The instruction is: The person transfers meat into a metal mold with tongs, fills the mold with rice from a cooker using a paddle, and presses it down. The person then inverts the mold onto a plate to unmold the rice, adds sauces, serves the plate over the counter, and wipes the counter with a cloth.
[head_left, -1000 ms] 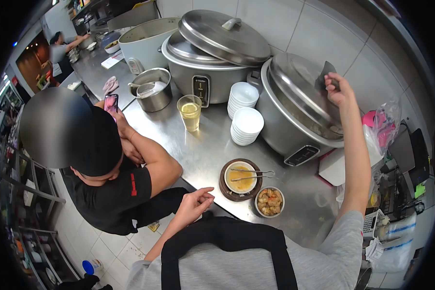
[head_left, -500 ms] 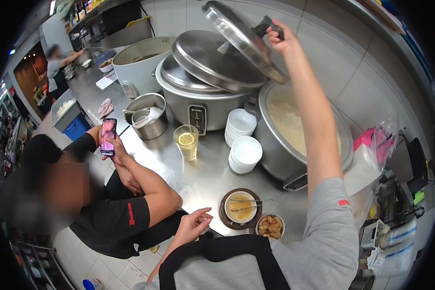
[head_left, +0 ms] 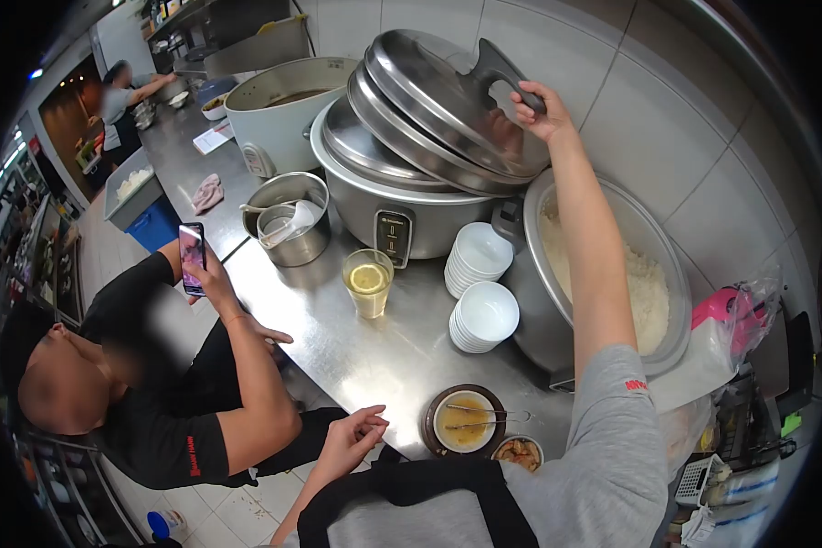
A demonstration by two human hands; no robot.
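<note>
My right hand (head_left: 541, 108) is closed around the dark handle of a steel pot lid (head_left: 420, 87). This lid leans on another tilted lid (head_left: 379, 119) above the middle rice cooker (head_left: 438, 226). Under my right forearm is an uncovered rice cooker (head_left: 530, 283) with white rice (head_left: 647, 297) inside. Low in front of me, my left hand (head_left: 354, 437) hovers by the counter edge, fingers loosely bent and holding nothing. Nearest to it is a bowl of yellow sauce (head_left: 457, 433) with thin metal tongs in it, set on a dark round base.
White bowls (head_left: 484, 315) stand in two stacks beside a glass of lemon drink (head_left: 369, 285). A steel pot (head_left: 300, 239) holds utensils. At left, a person in black (head_left: 155, 365) holds a phone (head_left: 192, 258). Another person (head_left: 123, 105) works farther back. Brown food fills a small bowl (head_left: 521, 451).
The lid in my right hand has swung left and down from above the right cooker onto the stacked lids. More rice shows. The person at left has turned their head and shifted an arm.
</note>
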